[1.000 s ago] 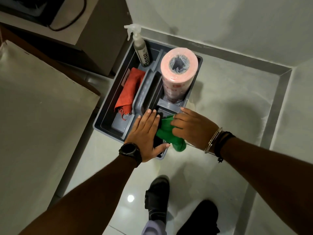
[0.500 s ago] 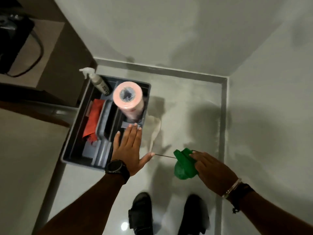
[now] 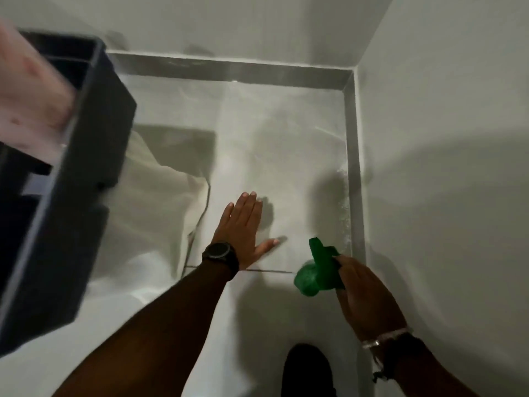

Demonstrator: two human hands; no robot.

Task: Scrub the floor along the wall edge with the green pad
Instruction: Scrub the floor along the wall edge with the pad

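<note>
My right hand (image 3: 363, 293) grips the crumpled green pad (image 3: 317, 270) low over the white tiled floor (image 3: 257, 138), a short way left of the grey skirting strip (image 3: 354, 179) at the foot of the right wall. My left hand (image 3: 243, 230) lies flat on the floor with fingers spread and holds nothing; a black watch sits on its wrist. The pad sticks out ahead of my right fingers, toward the far corner. Whether the pad touches the tile is unclear.
A dark grey cleaning caddy (image 3: 71, 196) fills the left side, with a pink paper roll (image 3: 28, 90) in it. A pale cloth (image 3: 160, 202) lies on the floor beside the caddy. A black shoe (image 3: 307, 371) shows at the bottom. White walls meet at the far right corner.
The green pad came out of the caddy in my right hand and travelled right, toward the right wall. My left hand left the caddy rim and now rests flat on the floor. The view moved closer.
</note>
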